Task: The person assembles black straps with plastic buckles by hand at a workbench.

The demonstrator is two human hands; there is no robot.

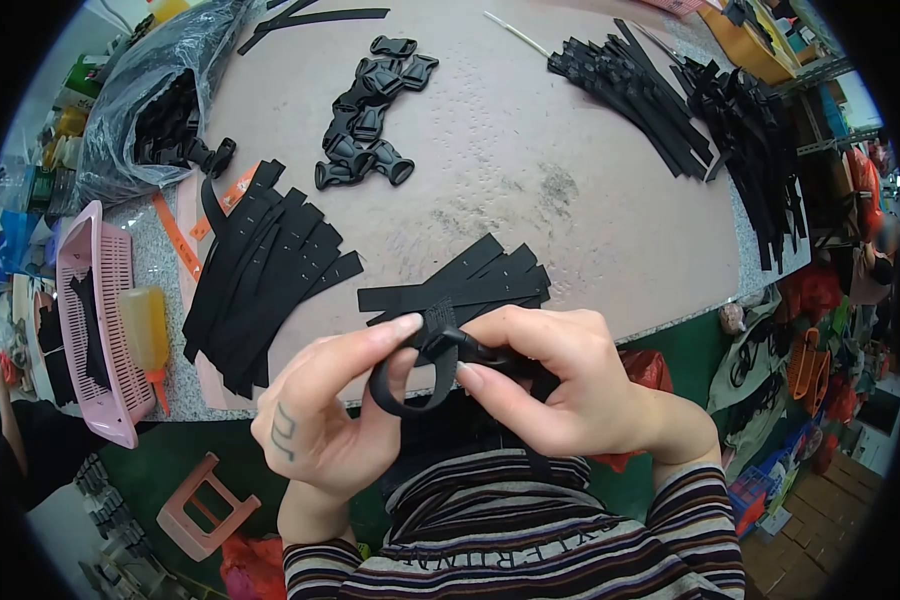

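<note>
— Quick, where's the strap, and what's each grip doing?

— Black strap [405, 408] is looping between both hands at the bench's [620, 250] near edge. Left hand [325, 410] is pinching it, thumb against finger; right hand [580, 380] is closing on the black buckle [448, 342], fingertips partly hidden.

— Risks?

— Judging only: a loosening left pinch could be letting the loop spring open; a twist could be jamming webbing in the buckle.

— Containers?

— Clear plastic bag [110, 150] is holding loose buckles [165, 125], some crowding its mouth. Pink basket [120, 275] is holding dark strips [90, 330]. Squeeze bottle [147, 330], just beside, is containing yellow liquid.
</note>
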